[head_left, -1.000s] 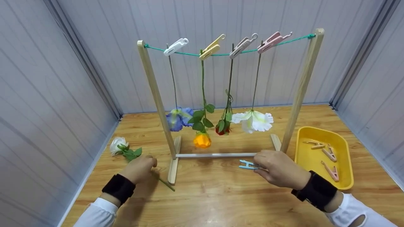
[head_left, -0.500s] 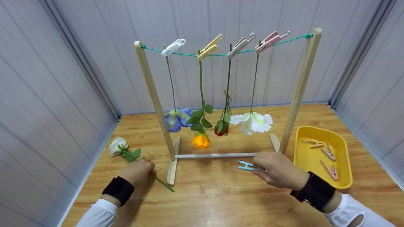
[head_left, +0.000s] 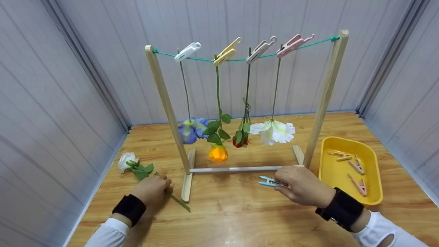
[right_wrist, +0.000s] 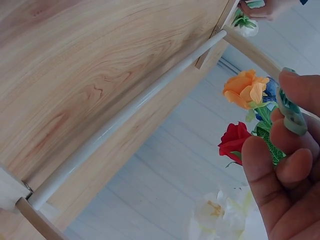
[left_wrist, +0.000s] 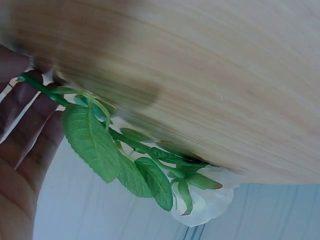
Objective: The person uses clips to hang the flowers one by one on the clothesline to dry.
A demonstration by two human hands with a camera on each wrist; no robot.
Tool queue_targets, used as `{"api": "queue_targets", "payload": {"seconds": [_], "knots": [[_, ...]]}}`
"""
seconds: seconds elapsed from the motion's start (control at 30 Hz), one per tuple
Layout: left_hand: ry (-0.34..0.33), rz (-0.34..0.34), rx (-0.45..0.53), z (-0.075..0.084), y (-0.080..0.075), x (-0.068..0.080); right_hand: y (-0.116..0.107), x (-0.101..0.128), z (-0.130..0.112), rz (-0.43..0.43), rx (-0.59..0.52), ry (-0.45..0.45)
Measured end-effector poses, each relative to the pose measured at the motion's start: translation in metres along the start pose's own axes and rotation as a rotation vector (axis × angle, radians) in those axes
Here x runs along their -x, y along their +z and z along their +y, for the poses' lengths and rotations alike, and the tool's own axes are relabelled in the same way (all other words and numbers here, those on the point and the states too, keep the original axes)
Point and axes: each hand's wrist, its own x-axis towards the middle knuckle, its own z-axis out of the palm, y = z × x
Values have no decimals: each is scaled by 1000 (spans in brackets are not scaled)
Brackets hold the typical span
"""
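Left hand [head_left: 152, 189] is closing on the white rose's [head_left: 124, 161] stem on the table beside the rack's [head_left: 164, 99] left foot, slightly nearer than half a second ago; right hand [head_left: 301, 187] is still pinching the blue clothespin [head_left: 267, 180], barely shifted; pickup looks under way.

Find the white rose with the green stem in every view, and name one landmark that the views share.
Head: the white rose lies low left on the wooden table, the left hand on its stem.
Left wrist: bloom low and right of centre, leaves mid-frame, stem running to the fingers at left.
Right wrist: a sliver at the top right edge, beyond the rack's foot.
Shared landmark: the wooden table.
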Motion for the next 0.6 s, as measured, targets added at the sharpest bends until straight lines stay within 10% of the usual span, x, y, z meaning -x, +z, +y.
{"api": "queue_targets", "payload": {"seconds": [0.33, 0.6], "knots": [[96, 23, -29, 8, -6, -8, 2, 0, 2, -15, 3, 24], [44, 51, 80, 24, -9, -18, 0, 2, 4, -1, -6, 30]]}}
